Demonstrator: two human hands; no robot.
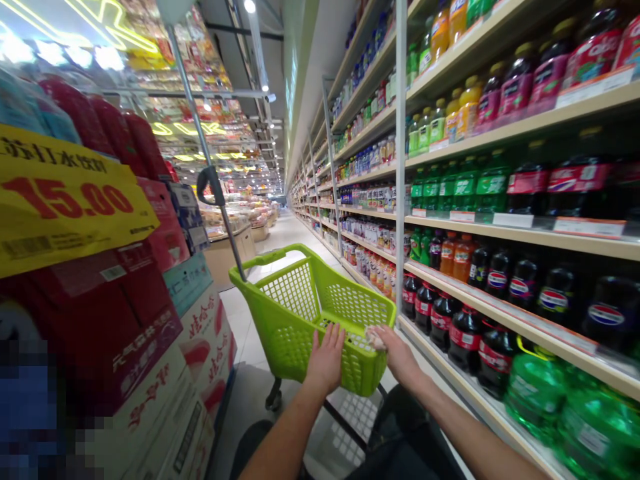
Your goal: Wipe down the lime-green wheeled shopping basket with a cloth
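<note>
A bright green plastic shopping cart with a perforated basket stands in front of me, turned at an angle in the aisle. My left hand rests on the near rim of the basket, its fingers stretched out and holding nothing. At the basket's right near corner is my right hand, with its fingers closed around a crumpled whitish wad, apparently tissue. Part of that wad is hidden by the fingers. The visible basket floor shows no goods on it.
Shelves of bottled drinks line the right side. Stacked drink cartons with a yellow price sign crowd the left. A grey pole with a black handle rises by the cart's far-left corner. The tiled aisle runs ahead.
</note>
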